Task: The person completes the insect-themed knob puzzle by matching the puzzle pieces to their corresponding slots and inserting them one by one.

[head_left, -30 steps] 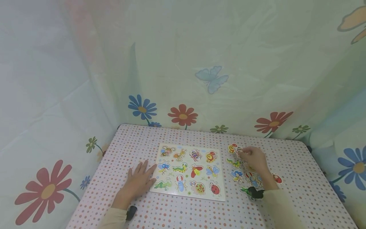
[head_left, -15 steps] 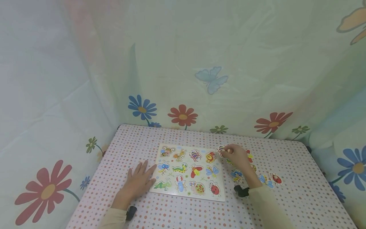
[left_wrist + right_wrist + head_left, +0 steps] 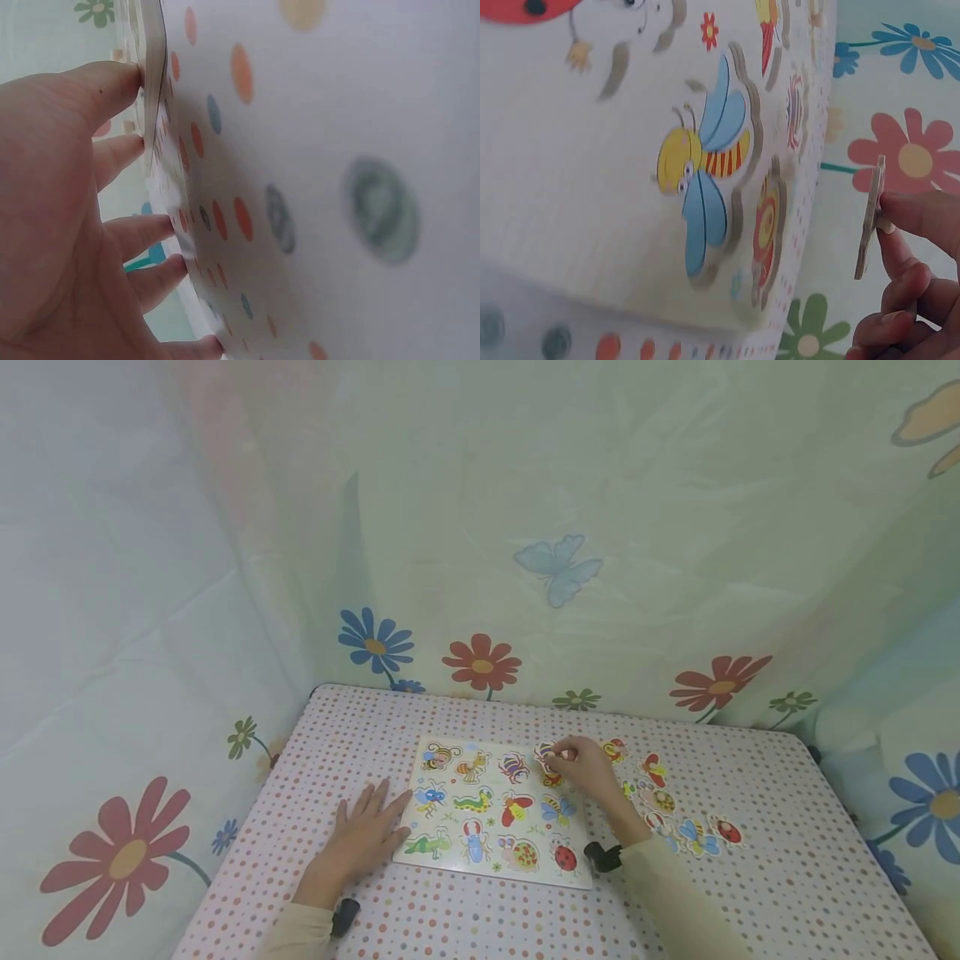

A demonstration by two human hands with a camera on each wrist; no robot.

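A puzzle board (image 3: 487, 870) with printed insect pictures lies on the dotted table. My left hand (image 3: 362, 837) rests palm down at its left side, fingers spread; in the left wrist view the thumb and a finger (image 3: 120, 157) touch the board's edge. Over the board's top right corner, my right hand (image 3: 591, 770) pinches a spider puzzle piece (image 3: 544, 760) with striped body. Seen edge-on in the right wrist view, the thin piece (image 3: 870, 217) is raised off the board, between thumb and index finger. Below it the round bug picture is partly covered.
Right of the board lie several loose pieces: a red-and-yellow bug (image 3: 653, 769), a snail (image 3: 660, 799), a blue-winged bee (image 3: 699, 838) and a ladybug (image 3: 727, 831). The table (image 3: 795, 877) ends at a flowered curtain (image 3: 420, 568) behind.
My right hand has carried the spider piece leftward from the loose pieces to above the board's top right corner. The left hand has stayed in place.
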